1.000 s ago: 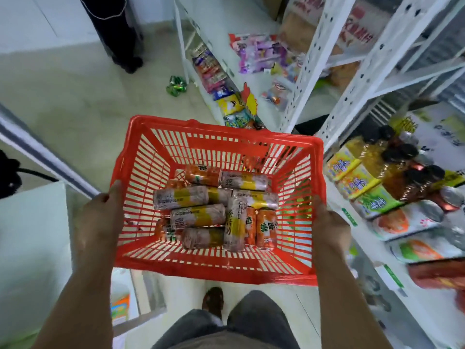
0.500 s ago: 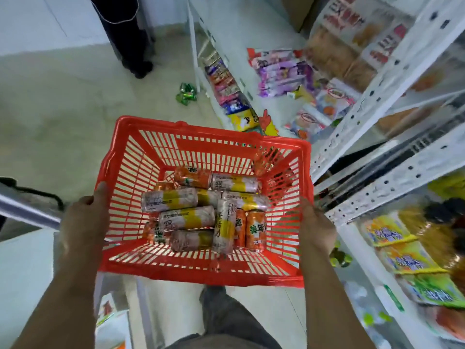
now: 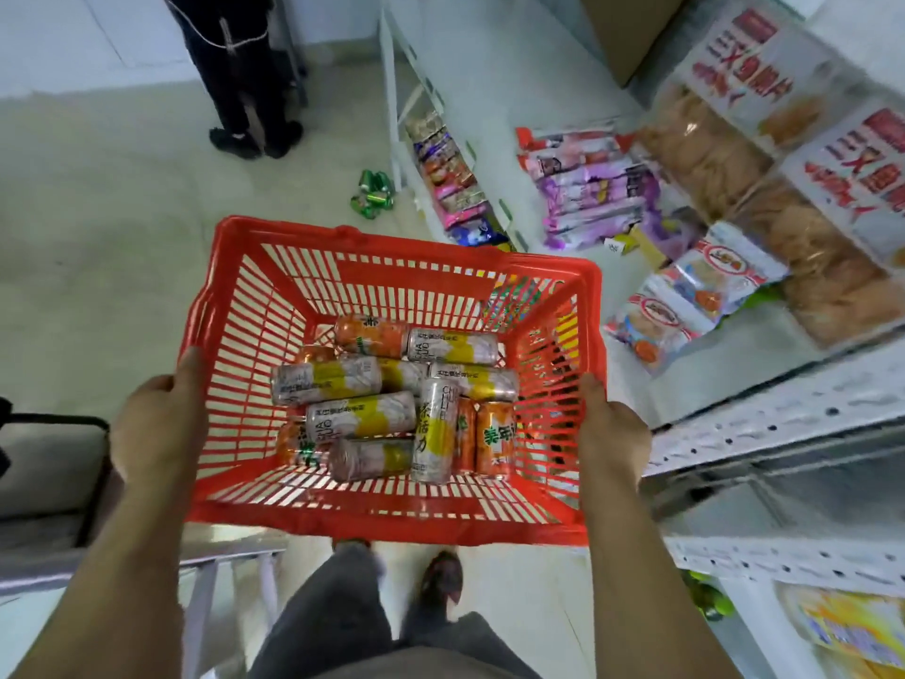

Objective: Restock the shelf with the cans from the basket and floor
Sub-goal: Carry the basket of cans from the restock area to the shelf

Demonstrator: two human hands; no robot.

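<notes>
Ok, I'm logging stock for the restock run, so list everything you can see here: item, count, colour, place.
basket: one, red plastic, held over the floor in front of the person
cans in basket: about a dozen, silver-yellow and orange, lying piled on the basket bottom
cans on floor: a small cluster, green, by the foot of the far shelf; count unclear
shelf: white metal racks, right side
snack packets: many, purple, pink and white, on the shelf boards
bagged crisps: a few clear bags, tan, upper right
other person: one, dark clothes, standing at the top
left hand: grips the basket's left rim
right hand: grips the basket's right rim
</notes>
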